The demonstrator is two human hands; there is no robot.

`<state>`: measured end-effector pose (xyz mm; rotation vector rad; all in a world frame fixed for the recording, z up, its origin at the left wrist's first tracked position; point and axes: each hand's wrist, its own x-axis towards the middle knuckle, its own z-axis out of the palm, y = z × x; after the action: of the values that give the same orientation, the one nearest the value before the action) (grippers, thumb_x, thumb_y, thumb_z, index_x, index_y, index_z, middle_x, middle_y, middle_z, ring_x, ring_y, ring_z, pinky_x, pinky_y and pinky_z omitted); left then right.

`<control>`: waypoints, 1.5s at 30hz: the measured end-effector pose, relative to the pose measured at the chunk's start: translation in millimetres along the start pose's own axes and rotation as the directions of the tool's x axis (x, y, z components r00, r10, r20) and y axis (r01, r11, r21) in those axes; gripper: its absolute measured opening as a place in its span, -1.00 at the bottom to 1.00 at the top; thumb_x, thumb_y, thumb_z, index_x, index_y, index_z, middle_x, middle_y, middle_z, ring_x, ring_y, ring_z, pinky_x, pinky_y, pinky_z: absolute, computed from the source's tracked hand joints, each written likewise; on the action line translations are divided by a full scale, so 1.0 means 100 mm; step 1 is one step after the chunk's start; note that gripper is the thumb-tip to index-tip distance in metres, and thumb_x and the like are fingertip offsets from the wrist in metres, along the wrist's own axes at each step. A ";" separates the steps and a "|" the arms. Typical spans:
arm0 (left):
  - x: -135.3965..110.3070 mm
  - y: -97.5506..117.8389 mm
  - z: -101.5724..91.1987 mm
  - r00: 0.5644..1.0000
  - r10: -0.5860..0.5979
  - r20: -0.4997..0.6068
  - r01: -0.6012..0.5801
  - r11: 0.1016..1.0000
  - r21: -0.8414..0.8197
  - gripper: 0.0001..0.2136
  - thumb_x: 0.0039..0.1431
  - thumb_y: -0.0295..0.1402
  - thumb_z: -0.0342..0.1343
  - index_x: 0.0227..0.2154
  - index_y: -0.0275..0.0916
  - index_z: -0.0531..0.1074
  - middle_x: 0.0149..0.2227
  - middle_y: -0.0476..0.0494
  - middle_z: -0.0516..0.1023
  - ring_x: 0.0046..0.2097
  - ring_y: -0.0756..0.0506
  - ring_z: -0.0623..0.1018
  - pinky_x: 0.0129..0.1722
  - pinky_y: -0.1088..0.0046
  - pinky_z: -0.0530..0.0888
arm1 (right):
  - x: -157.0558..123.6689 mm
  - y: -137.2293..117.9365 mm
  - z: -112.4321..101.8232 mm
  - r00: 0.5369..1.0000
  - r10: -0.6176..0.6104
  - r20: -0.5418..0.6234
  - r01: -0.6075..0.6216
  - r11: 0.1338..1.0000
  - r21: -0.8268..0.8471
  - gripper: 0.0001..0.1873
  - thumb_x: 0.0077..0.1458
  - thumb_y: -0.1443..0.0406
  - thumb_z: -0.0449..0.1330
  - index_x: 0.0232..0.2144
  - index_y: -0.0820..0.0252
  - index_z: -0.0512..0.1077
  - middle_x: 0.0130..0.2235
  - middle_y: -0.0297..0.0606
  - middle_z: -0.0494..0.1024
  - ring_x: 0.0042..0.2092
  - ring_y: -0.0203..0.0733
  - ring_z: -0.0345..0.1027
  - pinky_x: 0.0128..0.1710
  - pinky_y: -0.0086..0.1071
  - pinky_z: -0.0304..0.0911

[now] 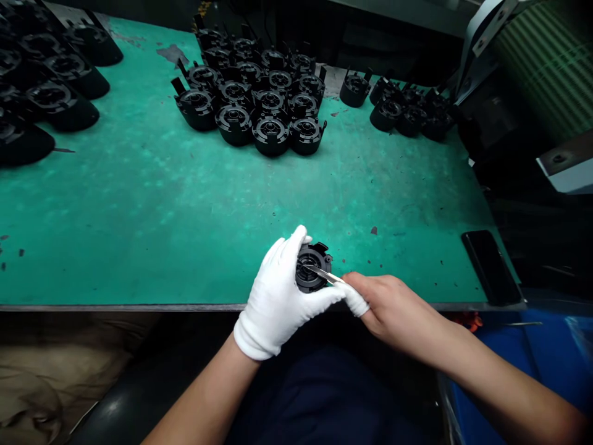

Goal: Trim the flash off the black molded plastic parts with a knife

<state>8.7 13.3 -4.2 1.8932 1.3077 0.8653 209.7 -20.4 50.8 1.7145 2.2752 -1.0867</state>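
My left hand (pixel 278 296), in a white glove, is closed around a round black plastic part (pixel 311 267) held over the near edge of the green table (pixel 139 210). My right hand (pixel 393 306), bare except for a white wrap on one finger, pinches a thin metal blade (pixel 324 274). The blade's tip rests on the face of the black part.
A cluster of several similar black parts (pixel 259 99) stands at the back centre. More black parts (pixel 407 108) lie at the back right and larger black pieces (pixel 41 93) at the far left. A black phone (pixel 491 266) lies near the right front edge. A machine (pixel 532 74) stands on the right.
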 end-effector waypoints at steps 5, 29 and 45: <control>0.01 -0.01 -0.01 0.999 0.038 0.037 -0.036 0.998 -0.048 -0.01 -0.06 0.08 0.35 0.34 -0.24 0.03 0.17 -0.28 0.44 0.16 -0.24 0.50 0.25 0.13 0.39 | 0.01 -0.02 -0.05 0.998 -0.031 0.045 0.034 0.998 -0.055 -0.70 0.07 0.52 0.00 -0.21 0.21 0.43 -0.30 -0.20 0.59 -0.27 -0.06 0.51 -0.33 -0.31 0.19; 0.01 -0.01 0.00 0.997 0.071 0.026 -0.071 0.997 -0.028 -0.06 -0.04 -0.01 0.36 0.33 -0.25 0.07 0.18 -0.31 0.43 0.20 -0.30 0.45 0.25 0.06 0.38 | -0.01 0.01 -0.41 0.995 -0.102 0.008 0.100 0.957 -0.273 -0.64 0.04 0.52 0.09 -0.16 0.11 0.47 -0.23 -0.25 0.66 -0.23 -0.13 0.55 -0.29 -0.41 0.27; -0.04 0.02 0.00 0.986 0.137 -0.094 -0.131 0.989 0.071 -0.27 -0.06 -0.07 0.40 0.13 -0.25 0.27 0.25 -0.42 0.31 0.30 -0.30 0.34 0.28 0.06 0.36 | 0.06 0.26 -0.48 0.977 -0.109 -0.183 0.070 0.976 -0.208 -0.70 0.38 0.17 -0.02 0.01 -0.03 0.45 -0.14 -0.30 0.65 -0.19 -0.09 0.53 -0.28 -0.32 0.27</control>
<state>8.5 8.7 -3.1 2.0307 1.2923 1.0073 246.0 15.5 71.2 1.7186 2.5003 -0.6997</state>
